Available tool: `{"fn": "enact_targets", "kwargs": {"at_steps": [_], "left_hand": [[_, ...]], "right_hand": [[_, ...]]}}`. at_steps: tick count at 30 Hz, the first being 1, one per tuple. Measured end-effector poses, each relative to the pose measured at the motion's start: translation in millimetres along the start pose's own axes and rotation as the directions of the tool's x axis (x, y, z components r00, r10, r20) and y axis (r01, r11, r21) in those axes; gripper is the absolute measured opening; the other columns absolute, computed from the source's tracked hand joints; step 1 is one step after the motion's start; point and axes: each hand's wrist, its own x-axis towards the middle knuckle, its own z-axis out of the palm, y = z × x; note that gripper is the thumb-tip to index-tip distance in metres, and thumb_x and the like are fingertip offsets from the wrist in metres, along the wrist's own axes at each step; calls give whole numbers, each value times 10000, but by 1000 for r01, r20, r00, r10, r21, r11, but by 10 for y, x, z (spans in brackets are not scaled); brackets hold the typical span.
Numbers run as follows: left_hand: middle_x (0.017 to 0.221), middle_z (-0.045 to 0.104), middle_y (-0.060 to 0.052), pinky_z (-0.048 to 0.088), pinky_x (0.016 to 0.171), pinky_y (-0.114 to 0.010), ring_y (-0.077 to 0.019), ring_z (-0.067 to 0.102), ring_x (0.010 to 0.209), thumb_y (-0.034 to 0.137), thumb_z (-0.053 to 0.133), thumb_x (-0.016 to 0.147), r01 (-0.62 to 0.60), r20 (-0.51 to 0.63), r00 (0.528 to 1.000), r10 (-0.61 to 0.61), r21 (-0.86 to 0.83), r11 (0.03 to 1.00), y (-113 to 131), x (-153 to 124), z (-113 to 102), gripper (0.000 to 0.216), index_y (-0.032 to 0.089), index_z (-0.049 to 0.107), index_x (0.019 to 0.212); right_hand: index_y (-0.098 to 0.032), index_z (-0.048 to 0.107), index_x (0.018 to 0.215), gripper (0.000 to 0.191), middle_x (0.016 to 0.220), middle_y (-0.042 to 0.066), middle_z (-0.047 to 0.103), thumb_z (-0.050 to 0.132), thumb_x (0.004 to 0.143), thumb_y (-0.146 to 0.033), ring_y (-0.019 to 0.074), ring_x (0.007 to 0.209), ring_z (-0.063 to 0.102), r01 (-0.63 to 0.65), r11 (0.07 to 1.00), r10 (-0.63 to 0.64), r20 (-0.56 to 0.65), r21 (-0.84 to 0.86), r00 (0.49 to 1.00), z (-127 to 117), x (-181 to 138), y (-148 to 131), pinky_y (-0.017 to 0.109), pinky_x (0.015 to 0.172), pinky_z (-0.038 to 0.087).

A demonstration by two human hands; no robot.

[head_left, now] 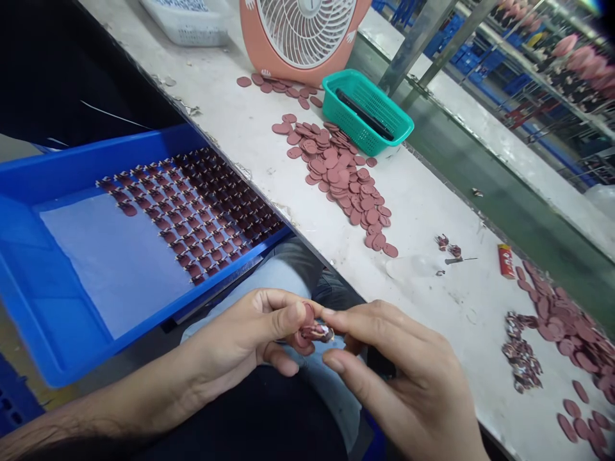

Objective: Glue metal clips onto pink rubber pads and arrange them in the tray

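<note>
The left hand (250, 339) and right hand (408, 384) are pinching a small reddish oval tag (310, 326), perhaps clip-fitted, at six o'clock over the lap (283, 272), where a slipping fingertip grip is risking dropping it beneath the workbench (423, 211).

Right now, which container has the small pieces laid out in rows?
The blue tray at the left, with rows of dark-red pieces; the green basket holds a long black object.

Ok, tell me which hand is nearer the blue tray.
Left. The left hand lies just below the blue tray; the right hand, farther right, by the white table. Both pinch a small piece.
</note>
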Motion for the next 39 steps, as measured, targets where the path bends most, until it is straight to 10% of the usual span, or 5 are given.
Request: {"fn": "enact_targets", "kwargs": {"at_steps": [39], "left_hand": [[662, 642, -6, 467, 430, -89, -85, 587, 589, 507, 962, 589, 7, -87, 996, -18, -128, 992, -4, 77, 9, 425, 160, 793, 767]], "right_hand": [[-271, 793, 1007, 174, 850, -27, 752, 732, 912, -138, 97, 765, 677, -135, 971, 135, 15, 196, 991, 106, 62, 136, 223, 710, 548]]}}
